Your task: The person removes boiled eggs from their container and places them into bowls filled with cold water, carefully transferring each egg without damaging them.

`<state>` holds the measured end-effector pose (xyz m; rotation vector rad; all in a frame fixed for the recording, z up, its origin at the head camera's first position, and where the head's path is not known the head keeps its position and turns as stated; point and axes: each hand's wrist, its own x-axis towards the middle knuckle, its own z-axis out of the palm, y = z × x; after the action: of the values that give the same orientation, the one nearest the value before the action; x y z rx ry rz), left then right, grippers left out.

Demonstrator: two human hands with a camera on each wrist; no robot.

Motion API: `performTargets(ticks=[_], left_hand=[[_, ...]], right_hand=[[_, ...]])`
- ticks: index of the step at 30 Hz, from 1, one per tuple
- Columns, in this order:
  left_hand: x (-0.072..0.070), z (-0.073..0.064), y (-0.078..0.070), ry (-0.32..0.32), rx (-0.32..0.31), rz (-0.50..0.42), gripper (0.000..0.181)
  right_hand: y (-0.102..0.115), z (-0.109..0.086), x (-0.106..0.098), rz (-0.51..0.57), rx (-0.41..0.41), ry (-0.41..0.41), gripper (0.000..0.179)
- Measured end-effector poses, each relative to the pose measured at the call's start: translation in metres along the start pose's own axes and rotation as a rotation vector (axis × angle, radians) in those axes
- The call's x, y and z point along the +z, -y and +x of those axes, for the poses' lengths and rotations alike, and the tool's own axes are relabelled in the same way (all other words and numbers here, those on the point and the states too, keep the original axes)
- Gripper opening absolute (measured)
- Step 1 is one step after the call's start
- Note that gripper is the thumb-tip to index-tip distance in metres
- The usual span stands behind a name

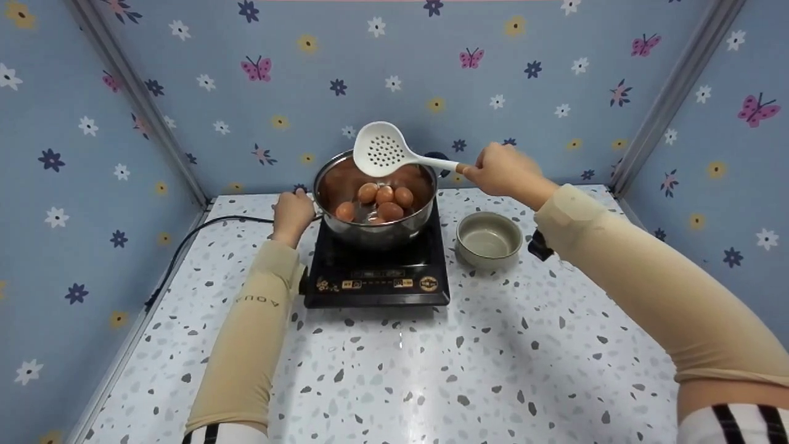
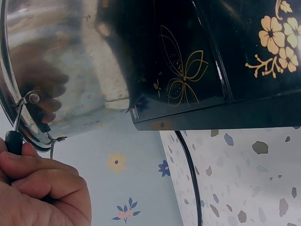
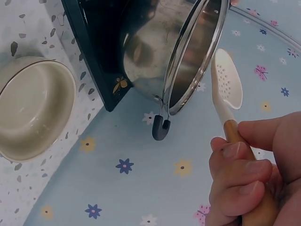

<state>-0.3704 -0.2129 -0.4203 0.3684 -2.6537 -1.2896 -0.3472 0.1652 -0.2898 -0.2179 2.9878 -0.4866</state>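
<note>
"Right hand (image 1: pixel 504 170) wrapped firmly round the spoon (image 1: pixel 394 161), up above the pot (image 1: pixel 376 235)!"
"And the left hand (image 1: pixel 293 216) grips the pot's handle (image 2: pixel 14 142); eggs (image 1: pixel 389 212) inside, pot on the stove (image 1: pixel 377 290)!"

Head camera: looked forward and down from above and before the round, shiny steel pot (image 1: pixel 379 235), farthest off; whole black, rectangular hotplate (image 1: pixel 377 293) beneath it in frame. Left wrist: sat close, left of the pot, faced its outer side, view rolled sideways. Right wrist: sat near, right of the pot, also rolled, faced its rim. Head and right wrist shared the round, grey-beige bowl (image 1: pixel 489 263) right of the pot; head and left wrist shared the hotplate's gold flowers (image 2: pixel 272 34).
</note>
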Motion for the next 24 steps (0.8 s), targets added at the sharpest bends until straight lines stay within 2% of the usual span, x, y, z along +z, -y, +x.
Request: performTargets(ticks=[8,13,24], left_hand=[[0.000,0.000,-0.002,-0.015,-0.015,0.023,0.055],[0.000,-0.002,-0.001,-0.002,-0.018,0.015,0.056],[0.001,0.002,0.001,-0.002,-0.005,0.014,0.054]], right_hand=[[0.014,0.004,0.003,-0.068,0.002,-0.009,0.049],[0.021,0.008,0.008,-0.098,0.001,-0.007,0.049],[0.033,0.014,0.019,-0.179,-0.011,-0.053,0.050]])
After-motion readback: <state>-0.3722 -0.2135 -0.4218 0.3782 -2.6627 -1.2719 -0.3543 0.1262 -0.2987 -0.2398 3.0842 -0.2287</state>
